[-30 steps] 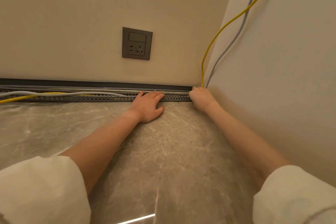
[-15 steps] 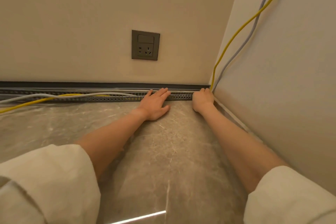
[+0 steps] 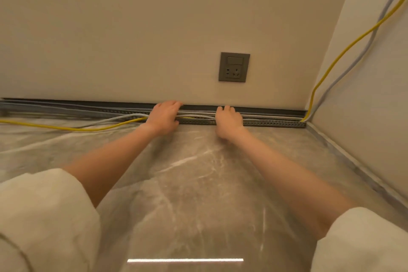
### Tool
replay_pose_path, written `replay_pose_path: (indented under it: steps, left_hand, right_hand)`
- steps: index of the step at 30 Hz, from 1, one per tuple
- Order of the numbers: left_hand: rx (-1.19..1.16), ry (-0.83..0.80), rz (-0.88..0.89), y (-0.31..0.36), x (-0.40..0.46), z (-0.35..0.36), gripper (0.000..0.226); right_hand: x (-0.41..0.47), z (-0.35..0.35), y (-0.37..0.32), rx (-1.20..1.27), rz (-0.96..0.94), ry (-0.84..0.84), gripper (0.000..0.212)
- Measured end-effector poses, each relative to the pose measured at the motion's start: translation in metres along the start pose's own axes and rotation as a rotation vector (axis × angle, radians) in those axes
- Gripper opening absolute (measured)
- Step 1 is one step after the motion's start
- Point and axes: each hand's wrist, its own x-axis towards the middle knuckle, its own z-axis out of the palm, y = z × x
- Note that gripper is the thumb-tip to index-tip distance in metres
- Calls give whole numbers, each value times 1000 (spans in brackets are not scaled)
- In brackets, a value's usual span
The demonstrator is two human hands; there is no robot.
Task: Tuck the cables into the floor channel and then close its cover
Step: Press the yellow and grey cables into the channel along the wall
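Observation:
A grey perforated floor channel (image 3: 276,123) runs along the foot of the back wall, with its top uncovered. A yellow cable (image 3: 66,127) and a grey cable (image 3: 114,118) lie loose on the floor at the left and enter the channel under my left hand (image 3: 164,117). That hand lies across the channel with its fingers reaching the wall. My right hand (image 3: 228,120) rests palm down over the channel a little to the right, its fingers on the cables. Between the hands the cables sit inside the channel. At the right corner both cables climb the side wall.
A grey wall socket (image 3: 234,66) sits above my right hand. The side wall (image 3: 364,106) closes the right end of the channel. Glossy marble floor (image 3: 187,183) stretches toward me, and my white sleeves fill the lower corners.
Both hands have slid left along the channel, away from the corner. My left hand has moved from the floor onto the channel, over the cables. The view has shifted left too.

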Motion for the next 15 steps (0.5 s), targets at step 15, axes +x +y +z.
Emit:
replay_pose_path:
  steps: [15]
  left_hand:
    - [130,-97,-352,-145,-74,-45,40]
  right_hand:
    - [17,10,-139,328,-383,54,41]
